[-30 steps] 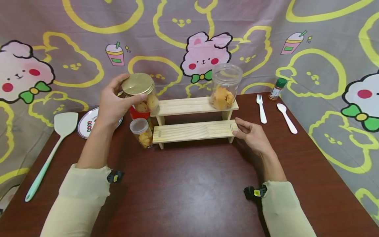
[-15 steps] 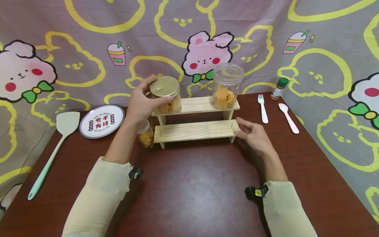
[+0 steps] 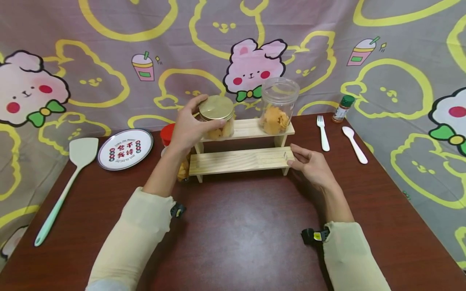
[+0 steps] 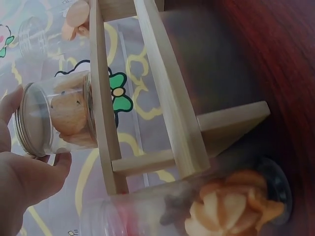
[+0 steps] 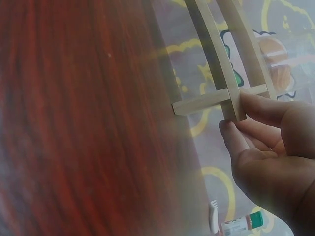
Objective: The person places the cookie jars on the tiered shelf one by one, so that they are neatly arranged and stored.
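Observation:
My left hand (image 3: 193, 129) grips a clear jar of cookies (image 4: 69, 110) round its gold lid (image 3: 217, 107). The jar stands upright at the left part of the upper tier of a two-tier wooden rack (image 3: 240, 159), its base right at the board in the left wrist view. With thumb and fingers my right hand (image 3: 311, 165) pinches the right end of the lower tier (image 5: 224, 64). On the upper tier's right end stands a clear jar with orange snacks (image 3: 275, 117). Behind my left wrist, a red-lidded jar (image 3: 168, 133) and a small snack jar (image 3: 183, 171) are partly hidden.
Left on the brown table (image 3: 233, 242) lie a round plate (image 3: 125, 149) and a spatula (image 3: 67, 190). A white fork (image 3: 322, 133), a white spoon (image 3: 354, 145) and a green-capped spice bottle (image 3: 343, 109) are on the right. A patterned cloth (image 3: 204, 48) hangs behind.
My left hand has carried the gold-lidded jar rightward, from beside the rack to its upper tier. The plate has come into full view. My right hand has stayed on the rack.

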The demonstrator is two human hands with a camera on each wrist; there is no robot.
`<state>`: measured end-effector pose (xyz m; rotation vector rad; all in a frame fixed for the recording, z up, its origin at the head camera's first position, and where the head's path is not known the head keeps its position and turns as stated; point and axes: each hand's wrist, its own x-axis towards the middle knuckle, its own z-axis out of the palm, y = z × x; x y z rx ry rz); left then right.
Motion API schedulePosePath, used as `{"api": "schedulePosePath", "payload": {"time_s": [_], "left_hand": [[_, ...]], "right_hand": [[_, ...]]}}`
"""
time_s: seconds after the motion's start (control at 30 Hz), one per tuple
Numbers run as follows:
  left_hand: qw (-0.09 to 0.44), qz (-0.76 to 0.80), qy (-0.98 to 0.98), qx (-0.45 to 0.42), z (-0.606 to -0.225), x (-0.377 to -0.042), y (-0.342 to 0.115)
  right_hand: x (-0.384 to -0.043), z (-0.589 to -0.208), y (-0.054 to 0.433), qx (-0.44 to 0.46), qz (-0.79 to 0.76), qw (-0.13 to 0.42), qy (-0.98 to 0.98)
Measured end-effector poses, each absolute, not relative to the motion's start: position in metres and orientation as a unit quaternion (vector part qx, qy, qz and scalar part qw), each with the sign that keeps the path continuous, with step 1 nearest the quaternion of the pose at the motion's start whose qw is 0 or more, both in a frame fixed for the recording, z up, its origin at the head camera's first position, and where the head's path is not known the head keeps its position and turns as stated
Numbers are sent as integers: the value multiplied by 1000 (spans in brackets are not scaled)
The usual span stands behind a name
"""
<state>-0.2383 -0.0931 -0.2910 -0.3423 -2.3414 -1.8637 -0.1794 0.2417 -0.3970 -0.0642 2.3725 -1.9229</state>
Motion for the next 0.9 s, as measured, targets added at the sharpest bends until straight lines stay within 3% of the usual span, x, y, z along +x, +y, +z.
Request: {"api": "schedulePosePath", "payload": {"time_s": [0.9], "left_hand": [[60, -619, -777, -94, -291, -259, -82]], "right_hand": [[-179, -396, 241, -16, -630, 46, 775]]}}
